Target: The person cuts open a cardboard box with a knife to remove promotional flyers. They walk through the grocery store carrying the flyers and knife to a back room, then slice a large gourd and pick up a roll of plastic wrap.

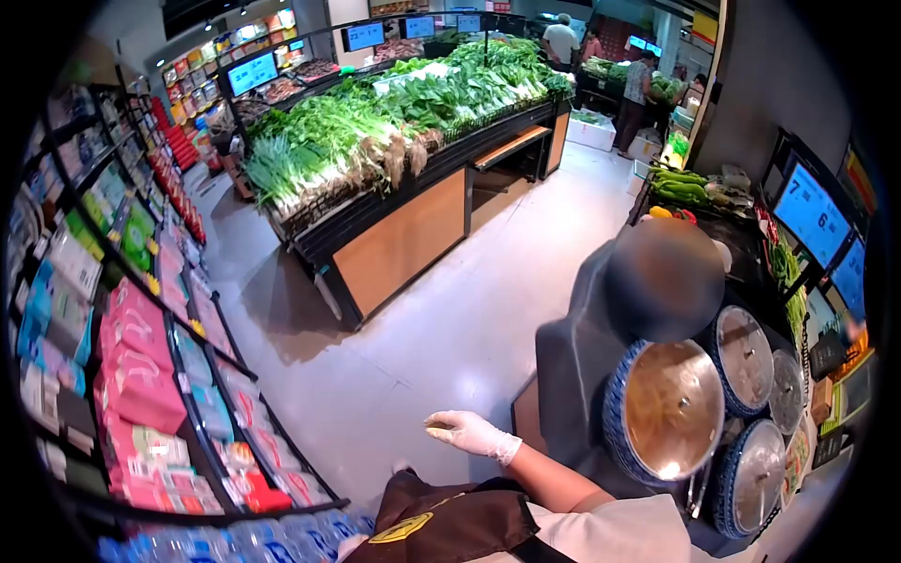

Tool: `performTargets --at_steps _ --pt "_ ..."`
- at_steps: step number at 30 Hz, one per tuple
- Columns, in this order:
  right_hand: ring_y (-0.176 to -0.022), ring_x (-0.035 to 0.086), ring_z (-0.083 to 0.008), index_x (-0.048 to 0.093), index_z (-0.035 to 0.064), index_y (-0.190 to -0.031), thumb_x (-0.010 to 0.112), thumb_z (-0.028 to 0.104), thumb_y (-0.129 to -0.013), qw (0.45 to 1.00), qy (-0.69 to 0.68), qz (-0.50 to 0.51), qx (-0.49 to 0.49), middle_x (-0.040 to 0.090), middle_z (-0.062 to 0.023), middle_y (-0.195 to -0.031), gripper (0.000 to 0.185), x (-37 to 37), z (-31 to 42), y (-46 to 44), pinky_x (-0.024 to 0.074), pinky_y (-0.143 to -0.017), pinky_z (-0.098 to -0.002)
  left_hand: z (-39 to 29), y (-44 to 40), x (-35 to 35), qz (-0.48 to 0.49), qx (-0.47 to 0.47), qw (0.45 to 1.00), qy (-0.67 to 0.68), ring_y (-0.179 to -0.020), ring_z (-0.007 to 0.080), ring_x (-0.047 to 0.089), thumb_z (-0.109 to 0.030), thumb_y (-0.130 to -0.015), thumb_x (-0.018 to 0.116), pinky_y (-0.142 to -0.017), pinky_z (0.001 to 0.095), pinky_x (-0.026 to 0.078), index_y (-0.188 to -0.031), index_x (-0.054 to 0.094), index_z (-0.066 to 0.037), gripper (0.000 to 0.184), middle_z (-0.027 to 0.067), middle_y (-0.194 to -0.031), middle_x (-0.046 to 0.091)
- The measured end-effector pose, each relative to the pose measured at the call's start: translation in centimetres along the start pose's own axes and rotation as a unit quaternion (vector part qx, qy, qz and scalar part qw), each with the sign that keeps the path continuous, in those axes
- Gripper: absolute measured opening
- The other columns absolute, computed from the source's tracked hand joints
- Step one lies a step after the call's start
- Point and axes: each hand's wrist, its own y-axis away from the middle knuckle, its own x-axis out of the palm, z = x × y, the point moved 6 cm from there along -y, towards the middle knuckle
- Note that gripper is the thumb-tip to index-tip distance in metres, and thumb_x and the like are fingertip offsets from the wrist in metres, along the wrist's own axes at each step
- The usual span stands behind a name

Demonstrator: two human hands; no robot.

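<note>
Left of the big bowl (664, 410), well apart from it, our R hand (469, 436) hangs over the floor (404, 357) in a thin white glove, palm side partly up, thumb & fingers loosely curled w/ a narrow gap between, gripping nothing we can see. Our L hand is out of view, so can't tell its state. The big bowl sits on the dark table (574, 380), blue patterned rim, clear lid w/ a knob on top; pale brownish stuff shows thru, can't tell what. Just R of the big bowl: three more lidded bowls (744, 360), two w/ the same blue rim, the third smaller & partly hidden. Between the big bowl & the lower one, tongs or similar lie upright in the view, too small to tell. Just beyond the big bowl, a dark round thing (664, 280), too blurred to name. Past that, green peppers (679, 188); R of them, a blue price screen (812, 214). Far L of the big bowl, across the aisle, the veg stand (399, 244) carries heaped leafy greens (404, 122). Further L, nr us, a shelf w/ pink packs (141, 375); below those, water bottles (235, 542). Way beyond the big bowl, a few people (637, 98) stand nr more veg.
</note>
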Motion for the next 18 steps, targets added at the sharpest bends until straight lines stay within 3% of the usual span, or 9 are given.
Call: performTargets --at_steps 4,6,7,9,12,15,16,17,18 --pt "-0.094 0.061 -0.0259 0.060 0.0018 -0.106 0.057 0.029 -0.087 0.995 0.037 -0.077 0.057 0.064 -0.0166 -0.100 0.034 -5.6 -3.6 -8.2 0.0463 -0.083 -0.0321 3.1 -10.8 -8.3 -0.005 -0.028 0.999 -0.018 -0.075 0.0317 0.063 -0.031 -0.077 0.056 -0.068 0.0407 0.050 -0.084 0.066 -0.007 0.027 0.0152 -0.084 0.066" --pt "-0.085 0.063 -0.0212 0.064 0.0022 -0.100 0.059 0.029 -0.085 0.980 0.045 -0.178 0.076 0.067 -0.0139 -0.090 0.031 -8.0 -5.8 -11.5 0.0484 -0.078 -0.0306 3.9 -16.5 -14.5 -0.010 -0.028 0.999 -0.028 -0.074 0.0321 0.063 -0.029 -0.076 0.056 -0.067 0.0415 0.050 -0.082 0.066 -0.007 0.024 0.0157 -0.082 0.065" --pt "-0.081 0.064 -0.0195 0.065 0.0019 -0.098 0.058 0.027 -0.085 0.970 -0.020 -0.192 0.149 0.066 -0.0136 -0.087 0.028 -9.4 -7.6 -13.2 0.0489 -0.075 -0.0296 3.9 -19.7 -17.8 -0.012 -0.022 0.999 -0.035 -0.074 0.0323 0.063 -0.028 -0.076 0.056 -0.067 0.0419 0.050 -0.081 0.066 -0.007 0.023 0.0159 -0.082 0.065" --pt "-0.076 0.064 -0.0175 0.065 0.0021 -0.098 0.059 0.022 -0.084 0.955 0.005 -0.219 0.200 0.066 -0.0115 -0.082 0.025 -11.8 -7.6 -15.8 0.0491 -0.073 -0.0288 3.3 -25.8 -24.8 -0.010 -0.010 0.998 -0.054 -0.073 0.0327 0.063 -0.026 -0.075 0.056 -0.067 0.0427 0.050 -0.079 0.065 -0.007 0.021 0.0164 -0.081 0.065" --pt "-0.073 0.064 -0.0163 0.067 0.0028 -0.094 0.062 0.018 -0.081 0.931 0.051 -0.338 0.129 0.067 -0.0096 -0.078 0.020 -16.0 -8.9 -18.5 0.0493 -0.071 -0.0288 1.5 -35.3 -34.7 -0.019 0.018 0.994 -0.104 -0.072 0.0333 0.063 -0.023 -0.075 0.057 -0.066 0.0439 0.050 -0.076 0.065 -0.007 0.018 0.0171 -0.079 0.065" --pt "-0.070 0.063 -0.0147 0.069 0.0027 -0.088 0.066 0.016 -0.078 0.885 -0.087 -0.354 0.289 0.067 -0.0075 -0.073 0.017 -20.9 -8.8 -19.4 0.0492 -0.071 -0.0272 -0.4 -46.2 -43.5 -0.066 0.086 0.977 -0.184 -0.070 0.0339 0.063 -0.020 -0.074 0.057 -0.065 0.0451 0.051 -0.073 0.064 -0.007 0.016 0.0178 -0.077 0.064" --pt "-0.062 0.061 -0.0124 0.069 0.0002 -0.084 0.067 0.015 -0.077 0.881 -0.042 -0.428 0.197 0.067 -0.0058 -0.070 0.016 -22.7 -8.9 -20.2 0.0494 -0.064 -0.0257 -3.0 -49.8 -47.1 -0.098 0.135 0.961 -0.221 -0.070 0.0341 0.063 -0.020 -0.074 0.057 -0.065 0.0456 0.051 -0.073 0.064 -0.007 0.015 0.0180 -0.076 0.064" --pt "-0.052 0.056 -0.0088 0.069 -0.0001 -0.080 0.067 0.017 -0.078 0.863 -0.129 -0.455 0.177 0.065 -0.0044 -0.066 0.017 -24.2 -12.4 -20.3 0.0457 -0.052 -0.0232 -5.0 -55.2 -49.1 -0.131 0.188 0.939 -0.257 -0.069 0.0343 0.063 -0.019 -0.074 0.057 -0.065 0.0460 0.051 -0.072 0.064 -0.006 0.014 0.0183 -0.076 0.064" --pt "-0.045 0.050 -0.0057 0.069 0.0017 -0.076 0.068 0.020 -0.079 0.794 -0.231 -0.513 0.228 0.062 -0.0029 -0.062 0.019 -26.4 -11.2 -20.5 0.0384 -0.041 -0.0215 -10.6 -58.3 -52.9 -0.117 0.227 0.933 -0.253 -0.068 0.0334 0.063 -0.017 -0.071 0.059 -0.062 0.0454 0.051 -0.068 0.061 -0.006 0.011 0.0179 -0.074 0.063"
